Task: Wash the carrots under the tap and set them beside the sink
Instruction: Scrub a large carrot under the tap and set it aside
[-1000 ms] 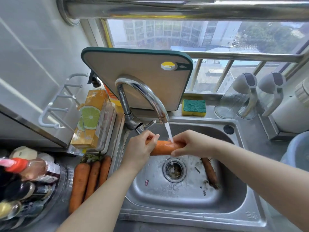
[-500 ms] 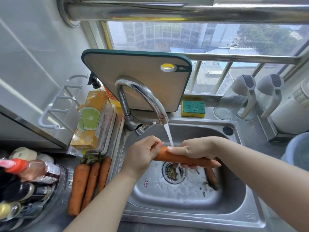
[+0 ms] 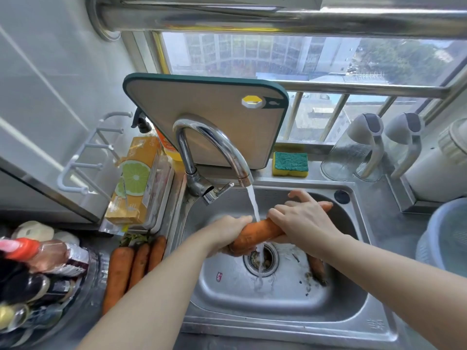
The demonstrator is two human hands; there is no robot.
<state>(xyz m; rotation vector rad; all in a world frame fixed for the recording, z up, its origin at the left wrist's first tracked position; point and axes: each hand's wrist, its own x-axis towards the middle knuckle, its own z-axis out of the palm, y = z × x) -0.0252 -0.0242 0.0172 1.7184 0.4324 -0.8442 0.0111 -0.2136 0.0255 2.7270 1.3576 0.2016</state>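
Left hand (image 3: 227, 232) grips the thick end of a carrot (image 3: 260, 231) at the middle of the frame, fingers curled round it. Right hand (image 3: 300, 218) lies over the thinner end, its fingers wrapped across the top, so that only the orange tip shows past the knuckles toward the upper right. The carrot slants up to the right above the sink (image 3: 278, 324). Water (image 3: 253, 203) runs from the tap (image 3: 214, 145), strikes the carrot between the two hands and falls on into the drain (image 3: 261, 261).

A second carrot (image 3: 317, 269), dark and dirty, lies on the sink floor to the right of the drain, partly under the right forearm. Three carrots (image 3: 137, 266) lie side by side on the surface (image 3: 376, 205) just left of the sink, in the lower left of the frame, with their green tops pointing up the frame.

Behind the tap a cutting board (image 3: 202, 117) leans upright; a yellow and green sponge (image 3: 290, 164) sits to its right, and an orange carton (image 3: 136, 178) stands to the left of the tap.
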